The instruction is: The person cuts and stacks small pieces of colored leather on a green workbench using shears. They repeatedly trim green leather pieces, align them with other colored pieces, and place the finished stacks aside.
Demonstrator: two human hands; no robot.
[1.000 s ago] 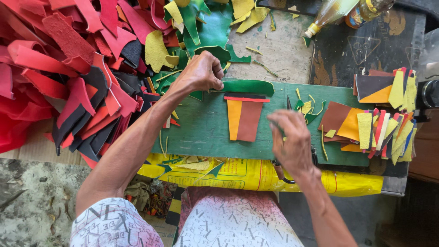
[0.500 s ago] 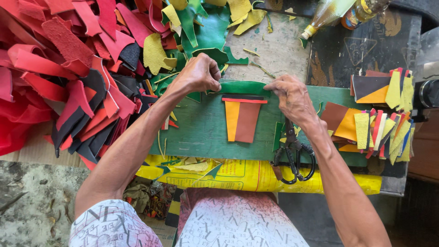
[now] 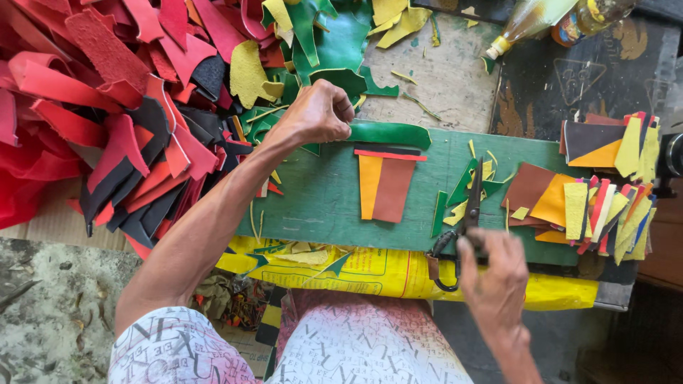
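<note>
A heap of red and black leather scraps (image 3: pixel 107 121) covers the left of the green worktop (image 3: pixel 313 206). The left hand (image 3: pixel 320 112) is curled closed, pinching the left end of a green strip (image 3: pixel 391 133) whose long axis runs left to right along the worktop's far edge. Just below the strip lie a thin red strip (image 3: pixel 390 154), an orange piece (image 3: pixel 369 186) and a brown piece (image 3: pixel 393 190), side by side. Further right, black scissors (image 3: pixel 462 220) point away from the person; the right hand (image 3: pixel 491 274) rests on their handles, seemingly gripping, though blur hides the fingers. A stack of coloured offcuts (image 3: pixel 605 192) sits far right, with a yellow sack (image 3: pixel 398 274) beneath the near edge.
</note>
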